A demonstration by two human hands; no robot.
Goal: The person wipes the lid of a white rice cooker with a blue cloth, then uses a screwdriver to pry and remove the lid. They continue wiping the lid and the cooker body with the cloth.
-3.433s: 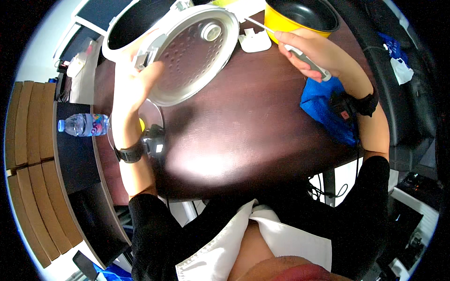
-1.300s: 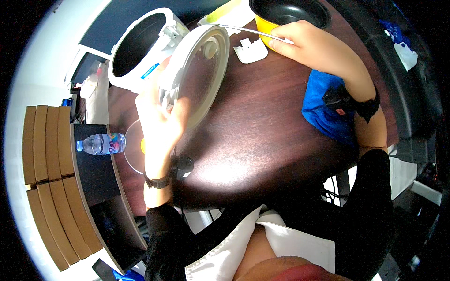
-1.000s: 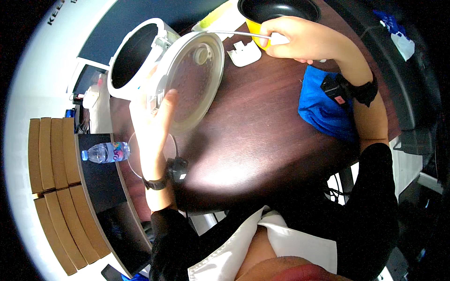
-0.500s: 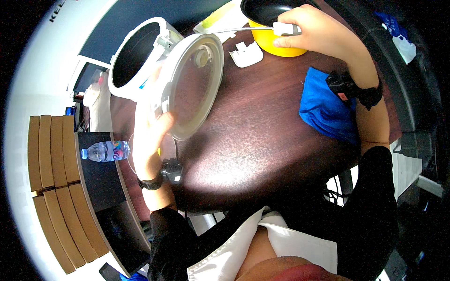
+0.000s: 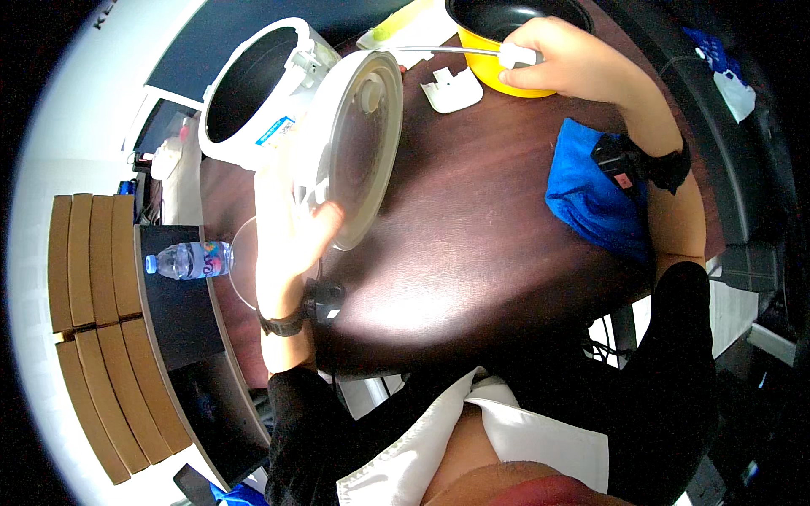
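Note:
My left hand (image 5: 299, 232) is closed on the rim of a round whitish lid (image 5: 384, 156), standing it on edge with its clear inner side facing right. In my right hand (image 5: 578, 63) is a screwdriver (image 5: 443, 50) with a pale handle and a long thin shaft. The shaft runs leftward to the lid's upper edge; whether its tip touches the lid cannot be made out. Behind the lid, the white rice cooker body (image 5: 270, 126) stands with its dark inside showing. A small white plastic cover piece (image 5: 453, 90) lies on the table, below the shaft.
Behind my right hand is a yellow pot (image 5: 481, 67) with a black inside. A blue cloth (image 5: 582, 198) lies under my right wrist. At the left are a water bottle (image 5: 190, 261) and stacked brown boxes (image 5: 101, 337). The dark wooden table (image 5: 472, 228) spans the middle.
My left hand and the lid have shifted slightly right, and the lid looks a little more edge-on. The screwdriver stays at its upper edge. The whole view has also shifted a little.

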